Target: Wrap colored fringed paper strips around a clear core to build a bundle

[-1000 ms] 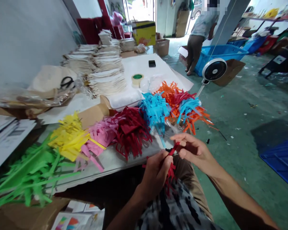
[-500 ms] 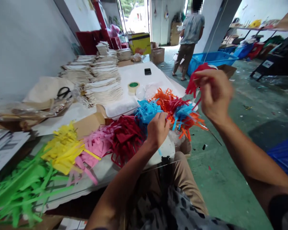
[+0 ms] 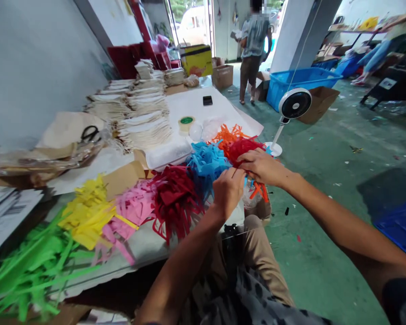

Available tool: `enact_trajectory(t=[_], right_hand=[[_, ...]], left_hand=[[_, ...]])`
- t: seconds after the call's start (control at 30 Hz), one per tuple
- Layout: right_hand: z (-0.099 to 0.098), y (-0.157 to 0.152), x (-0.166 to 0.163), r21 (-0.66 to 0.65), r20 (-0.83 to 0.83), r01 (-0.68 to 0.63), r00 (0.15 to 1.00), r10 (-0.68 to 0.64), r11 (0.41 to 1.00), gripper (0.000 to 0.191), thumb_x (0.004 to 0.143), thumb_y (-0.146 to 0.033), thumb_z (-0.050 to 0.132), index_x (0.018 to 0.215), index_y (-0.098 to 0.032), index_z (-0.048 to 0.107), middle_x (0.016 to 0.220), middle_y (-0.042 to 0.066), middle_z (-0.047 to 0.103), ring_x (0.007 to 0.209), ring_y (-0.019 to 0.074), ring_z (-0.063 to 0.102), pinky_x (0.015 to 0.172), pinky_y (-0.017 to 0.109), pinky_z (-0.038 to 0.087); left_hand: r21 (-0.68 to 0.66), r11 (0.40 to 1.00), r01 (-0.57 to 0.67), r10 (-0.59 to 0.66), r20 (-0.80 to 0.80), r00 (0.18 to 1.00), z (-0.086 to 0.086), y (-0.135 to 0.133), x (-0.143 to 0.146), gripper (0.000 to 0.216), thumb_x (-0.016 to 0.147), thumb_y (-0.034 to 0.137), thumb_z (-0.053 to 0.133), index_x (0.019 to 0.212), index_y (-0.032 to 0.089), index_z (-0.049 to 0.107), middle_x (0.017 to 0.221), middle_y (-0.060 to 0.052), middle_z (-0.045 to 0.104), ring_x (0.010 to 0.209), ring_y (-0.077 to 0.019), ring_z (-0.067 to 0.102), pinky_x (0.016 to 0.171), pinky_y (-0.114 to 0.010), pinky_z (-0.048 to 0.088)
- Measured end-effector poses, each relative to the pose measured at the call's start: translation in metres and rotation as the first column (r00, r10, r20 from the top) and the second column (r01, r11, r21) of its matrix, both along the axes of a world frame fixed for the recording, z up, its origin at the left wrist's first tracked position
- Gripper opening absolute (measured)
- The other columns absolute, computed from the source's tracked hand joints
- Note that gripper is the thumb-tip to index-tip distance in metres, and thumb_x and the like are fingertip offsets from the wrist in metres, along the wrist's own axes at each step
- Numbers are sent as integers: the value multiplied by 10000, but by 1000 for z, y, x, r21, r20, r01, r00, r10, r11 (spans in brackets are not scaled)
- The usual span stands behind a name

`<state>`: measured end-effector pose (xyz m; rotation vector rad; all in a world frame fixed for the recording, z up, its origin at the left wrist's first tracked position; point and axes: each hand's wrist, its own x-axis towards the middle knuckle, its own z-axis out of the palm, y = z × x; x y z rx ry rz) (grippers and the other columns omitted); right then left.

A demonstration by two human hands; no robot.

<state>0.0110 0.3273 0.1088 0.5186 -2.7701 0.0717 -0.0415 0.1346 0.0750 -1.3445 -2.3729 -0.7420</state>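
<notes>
My right hand lies over the mixed heap of orange and blue paper tassels at the table's right end. Its fingers are pinched at the base of a red paper tassel that rests on the heap. My left hand is curled closed right beside it, fingertips meeting those of the right hand; what it pinches is hidden. A blue tassel pile and a dark red pile sit just left of my hands.
Pink, yellow and green tassel piles line the table edge. Behind are stacked cream bags, scissors, a tape roll and a phone. A white fan, a blue crate and a standing person are on the floor.
My right hand has come down from the air with the red tassel onto the orange and blue heap. My left hand has stayed at the heap, now touching the right.
</notes>
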Motion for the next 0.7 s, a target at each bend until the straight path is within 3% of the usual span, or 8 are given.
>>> enact_trajectory(t=[0.1,0.2,0.27,0.4,0.57,0.7], right_hand=[[-10,-3,16,84,-24,13,1000,-11,996,266,1000,-205,577,1188,-183,764,1306,129,741,1085,272,632,887,419,352],[-23,-5,28,145,3,26,1000,-27,989,303,996,-208,563,1225,-215,761,1341,103,742,1094,274,624,877,426,330],[-27,-7,34,163,38,36,998,-42,986,396,923,-196,604,1290,-242,746,1411,82,716,1110,288,620,869,434,333],[-20,-13,39,189,75,39,996,-54,981,653,757,-184,645,1403,-274,695,1516,45,649,1027,288,644,826,440,379],[-10,-46,31,125,-3,25,1000,-25,992,470,971,-218,502,1394,-249,703,1416,73,715,1122,279,676,931,449,487],[-29,-105,1,87,-40,53,998,-49,995,496,1050,-374,526,1531,-267,587,1591,119,565,1435,385,516,1099,591,447]], left_hand=[[64,997,47,-45,-40,998,-9,-23,8,250,1035,346,628,1225,206,708,1165,-87,764,1128,-250,673,986,-380,514],[-27,999,-36,33,-88,996,-21,-68,6,475,979,314,698,1430,191,615,1481,-132,645,1446,-355,513,1235,-556,362],[-83,992,-98,91,-87,992,-29,-106,0,546,989,332,678,1507,206,557,1567,-130,580,1520,-362,443,1294,-599,270],[-80,969,-232,224,-100,969,-38,-179,-15,528,1039,318,584,1556,226,524,1578,-128,572,1528,-335,438,1294,-584,289],[-208,914,-347,339,-75,938,-39,-233,-25,628,1030,394,604,1631,356,424,1728,-94,371,1607,-446,235,1238,-783,202],[-283,904,-320,337,9,942,-42,-249,-32,639,1015,451,621,1620,441,417,1770,-62,274,1616,-504,152,1194,-857,172]])
